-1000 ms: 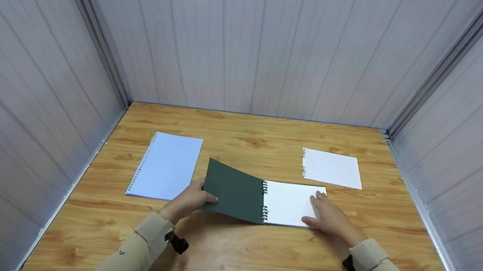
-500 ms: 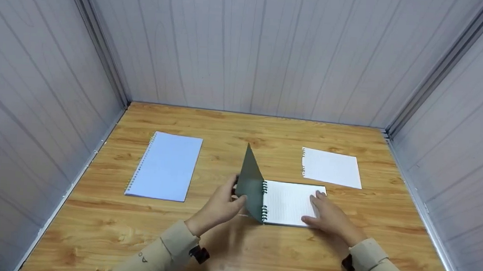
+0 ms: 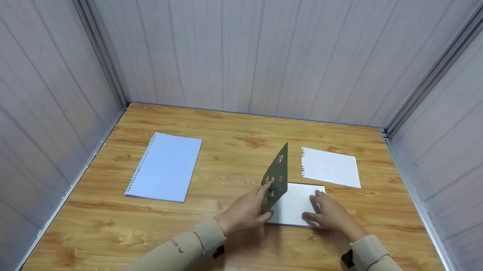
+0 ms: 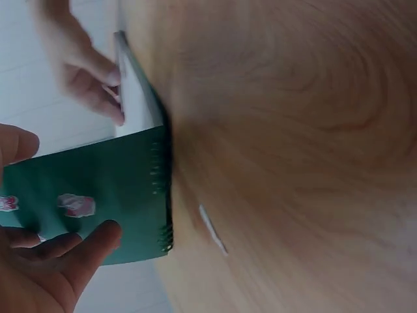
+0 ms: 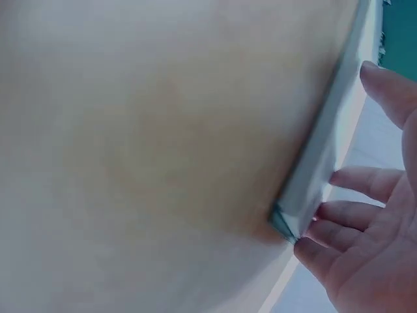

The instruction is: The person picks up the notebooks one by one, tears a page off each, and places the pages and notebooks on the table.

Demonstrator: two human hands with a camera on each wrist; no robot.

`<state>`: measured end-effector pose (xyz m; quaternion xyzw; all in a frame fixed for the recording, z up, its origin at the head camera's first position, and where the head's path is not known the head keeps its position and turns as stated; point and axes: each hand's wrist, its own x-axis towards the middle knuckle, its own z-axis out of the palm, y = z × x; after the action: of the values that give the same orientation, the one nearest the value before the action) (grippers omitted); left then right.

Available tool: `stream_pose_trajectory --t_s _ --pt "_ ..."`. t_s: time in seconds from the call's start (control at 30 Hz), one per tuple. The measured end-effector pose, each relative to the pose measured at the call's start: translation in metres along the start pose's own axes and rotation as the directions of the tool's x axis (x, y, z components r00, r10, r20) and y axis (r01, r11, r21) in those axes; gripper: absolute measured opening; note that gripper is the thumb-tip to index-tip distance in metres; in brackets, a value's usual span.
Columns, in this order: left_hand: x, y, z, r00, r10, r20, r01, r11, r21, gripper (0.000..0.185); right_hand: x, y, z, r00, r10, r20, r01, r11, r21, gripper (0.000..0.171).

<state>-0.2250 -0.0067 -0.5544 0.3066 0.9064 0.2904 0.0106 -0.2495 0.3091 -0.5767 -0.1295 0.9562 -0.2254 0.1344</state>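
A spiral notebook (image 3: 296,205) lies open on the wooden table (image 3: 238,246), its lined white page up. My left hand (image 3: 248,209) holds its dark green cover (image 3: 275,182), which stands tilted over the page; the thumb and fingers lie on the cover (image 4: 98,195) in the left wrist view. My right hand (image 3: 330,214) rests flat with straight fingers on the page's right side. In the right wrist view those fingers (image 5: 355,215) touch the notebook's edge (image 5: 313,176).
A pale blue spiral notebook (image 3: 165,166) lies closed at the left of the table. A loose torn lined sheet (image 3: 330,167) lies at the back right. Grey panelled walls (image 3: 247,46) close in the table on three sides.
My left hand has swung the green cover up from the left and over past upright, toward the page. The right hand has stayed on the page.
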Motion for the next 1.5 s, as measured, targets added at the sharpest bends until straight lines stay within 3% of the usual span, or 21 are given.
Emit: stream_pose_trajectory --t_s 0.13,0.2,0.27,0.37,0.43,0.53,0.67,0.83,1.0,1.27,1.5 --pt "0.007 0.008 0.01 1.0 -0.022 0.006 0.022 0.999 0.025 0.08 0.005 0.001 -0.017 0.998 -0.036 -0.046 0.041 0.991 0.13 0.053" --pt "0.011 0.012 0.014 0.999 -0.031 0.021 0.031 0.999 0.037 0.076 0.006 -0.004 -0.029 0.994 -0.047 -0.094 0.07 0.962 0.264 0.045" --pt "0.014 0.015 0.018 0.998 -0.04 0.039 0.038 0.998 0.052 0.073 0.006 -0.012 -0.041 0.988 -0.029 -0.151 0.09 0.904 0.417 0.043" --pt "0.019 0.02 0.022 0.995 -0.067 0.071 0.061 0.994 0.088 0.07 0.004 -0.026 -0.06 0.979 0.032 -0.204 0.1 0.791 0.603 0.054" --pt "0.022 0.024 0.024 0.992 -0.086 0.088 0.074 0.989 0.127 0.069 0.003 -0.034 -0.071 0.973 0.081 -0.218 0.083 0.757 0.649 0.058" --pt "0.027 0.03 0.027 0.988 -0.103 0.115 0.077 0.975 0.208 0.065 0.001 -0.04 -0.082 0.969 0.13 -0.208 0.03 0.781 0.624 0.05" --pt "0.029 0.034 0.033 0.984 -0.079 0.158 0.021 0.941 0.339 0.057 0.0 -0.037 -0.087 0.963 0.197 -0.181 -0.064 0.827 0.559 0.043" --pt "0.029 0.031 0.04 0.984 0.0 0.18 -0.08 0.896 0.437 0.038 0.001 -0.022 -0.079 0.951 0.242 -0.193 -0.122 0.866 0.485 0.029" --pt "0.028 0.023 0.041 0.979 0.044 0.199 -0.142 0.846 0.513 0.027 0.003 -0.007 -0.065 0.94 0.291 -0.179 -0.192 0.883 0.429 0.018" --pt "0.026 0.012 0.034 0.975 0.041 0.218 -0.152 0.84 0.521 0.041 0.006 0.013 -0.037 0.926 0.309 -0.216 -0.241 0.926 0.292 0.023" --pt "0.025 0.008 0.031 0.972 0.043 0.233 -0.16 0.845 0.51 0.039 0.009 0.023 -0.024 0.919 0.345 -0.19 -0.275 0.907 0.318 0.032"
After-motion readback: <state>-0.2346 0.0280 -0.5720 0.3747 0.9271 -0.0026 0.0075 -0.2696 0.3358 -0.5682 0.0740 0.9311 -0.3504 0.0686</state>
